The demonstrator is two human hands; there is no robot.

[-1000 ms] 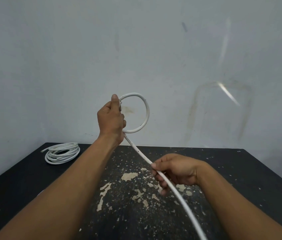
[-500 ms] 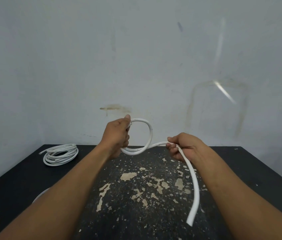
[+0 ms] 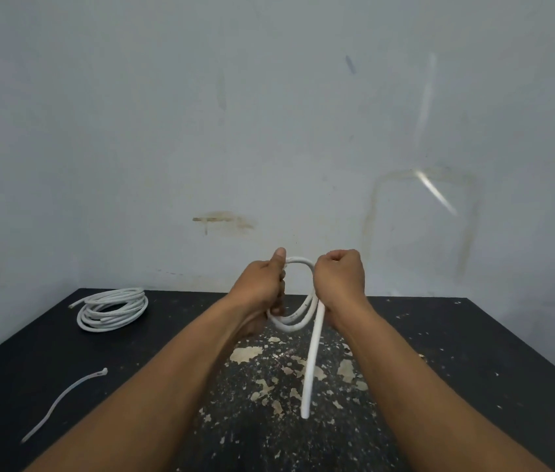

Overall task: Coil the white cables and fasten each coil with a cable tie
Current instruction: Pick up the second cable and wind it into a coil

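Note:
I hold a short white cable up over the black table, wound into a small coil of about two loops. My left hand grips the coil's left side, thumb up on top. My right hand is a fist round the coil's right side. The cable's free end hangs straight down from my right hand to just above the tabletop. A white cable tie lies flat on the table at the near left.
Another coil of white cable lies at the table's far left corner. The tabletop has chipped paint in the middle. A grey wall stands close behind the table.
My right hand has swung the cable up and left to meet the left hand, adding a second loop to the coil. The hanging free end is shorter. Both hands sit lower than a second ago.

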